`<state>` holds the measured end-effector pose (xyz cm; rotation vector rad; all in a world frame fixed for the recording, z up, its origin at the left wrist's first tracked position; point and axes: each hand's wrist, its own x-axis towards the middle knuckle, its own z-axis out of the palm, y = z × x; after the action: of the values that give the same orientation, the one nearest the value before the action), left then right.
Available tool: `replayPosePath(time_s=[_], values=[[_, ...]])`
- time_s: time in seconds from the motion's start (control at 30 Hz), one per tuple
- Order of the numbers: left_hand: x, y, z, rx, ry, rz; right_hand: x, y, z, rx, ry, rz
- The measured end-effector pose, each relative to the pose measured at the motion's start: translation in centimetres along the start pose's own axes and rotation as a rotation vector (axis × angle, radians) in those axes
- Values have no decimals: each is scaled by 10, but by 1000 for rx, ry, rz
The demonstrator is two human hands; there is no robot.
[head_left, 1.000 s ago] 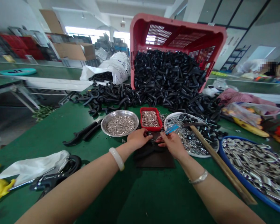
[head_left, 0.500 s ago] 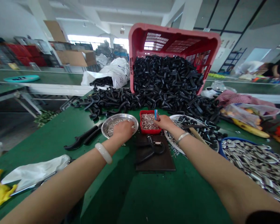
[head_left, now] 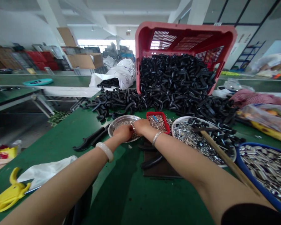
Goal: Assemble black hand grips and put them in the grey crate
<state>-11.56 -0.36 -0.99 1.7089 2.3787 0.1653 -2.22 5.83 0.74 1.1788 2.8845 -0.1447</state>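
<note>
While L hand point(head_left: 124, 132) & R hand point(head_left: 141, 126) are at bowl point(head_left: 125, 116) | pcs point(head_left: 123, 123) look tiny, silvery | both grips: can't tell

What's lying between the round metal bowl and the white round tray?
In the head view, the red tray of small metal pieces sits between metal bowl and white tray. The right hand reaches over the bowl's right edge.
</note>
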Motion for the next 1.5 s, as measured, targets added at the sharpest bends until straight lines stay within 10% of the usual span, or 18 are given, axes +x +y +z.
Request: replayPosePath(time_s=[0.43,0.67,0.93,1.5], values=[[4,-7,5,-75,52,-21,-15,24,8,142,182,-103],[-2,1,0,30,95,-7,-82,65,1,224,313,-71],[-46,59,14,-54,148,494,-163,104,34,327,443,132],[-60,77,33,-95,93,456,-171,102,43,122,419,89]])
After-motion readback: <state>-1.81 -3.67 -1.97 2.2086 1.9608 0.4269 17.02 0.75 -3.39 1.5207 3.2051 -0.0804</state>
